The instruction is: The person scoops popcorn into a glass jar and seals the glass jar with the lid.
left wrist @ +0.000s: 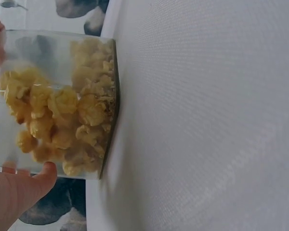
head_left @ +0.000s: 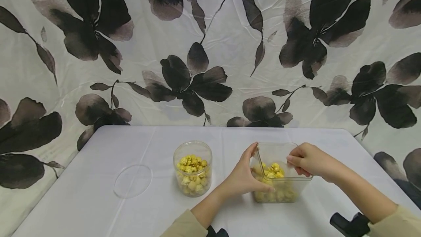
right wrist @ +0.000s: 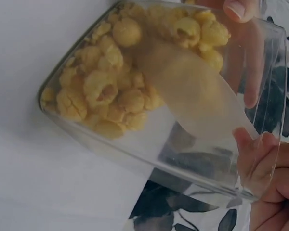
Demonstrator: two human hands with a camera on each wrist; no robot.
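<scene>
A clear square-sided container [head_left: 297,187], partly filled with yellow popcorn [head_left: 275,170], stands on the right side of the table. My left hand [head_left: 245,178] grips it from the left, thumb across the front wall and fingers round the side. Above its right part, my right hand [head_left: 307,160] reaches in over the rim. In the right wrist view, those fingers pinch the handle of a pale translucent scoop [right wrist: 197,91], whose bowl dips among the popcorn inside. The scoop is barely visible from the head. Farther left, a round clear jar [head_left: 179,152] also contains popcorn.
A thin clear round lid [head_left: 133,181] lies flat left of the jar on the white-covered table [head_left: 82,200]. Behind the table's far edge hangs a floral curtain [head_left: 217,120]. Dark wrist devices [head_left: 350,224] show at the bottom edge.
</scene>
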